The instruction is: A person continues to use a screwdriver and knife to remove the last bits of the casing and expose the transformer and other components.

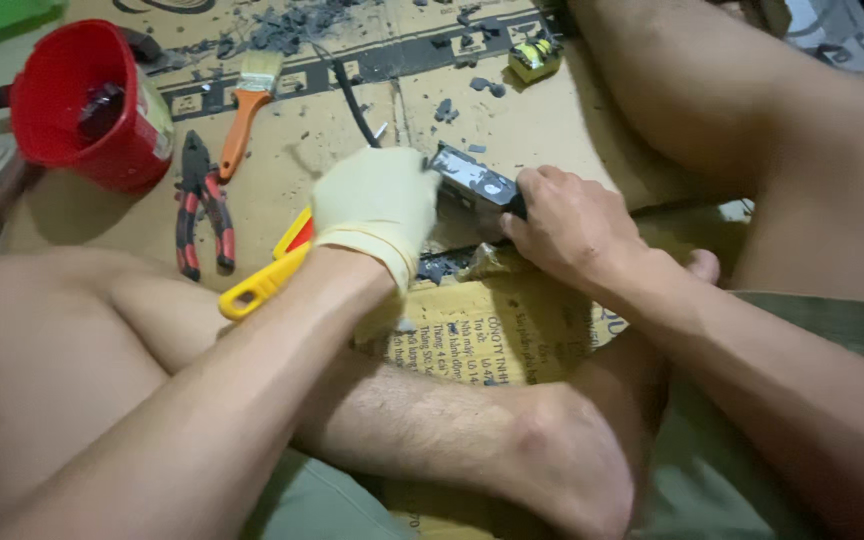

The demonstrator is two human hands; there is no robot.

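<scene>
Far left of the dark metal block (pixel 474 190) you hold sits a glossy red plastic cup (pixel 87 105), then red-handled pliers (pixel 202 205) and an orange-handled paintbrush (pixel 248 105) on scuffed cardboard (pixel 552 130) strewn with grey crumbs. Your left hand (pixel 377 205), in a pale rubbery glove, curls shut around a yellow-handled tool (pixel 262 283) whose tip is hidden against the block. The block is boxy, grey-smeared, resting on the cardboard between your knees. Your bare right hand (pixel 567 225) clamps its right end, covering it.
</scene>
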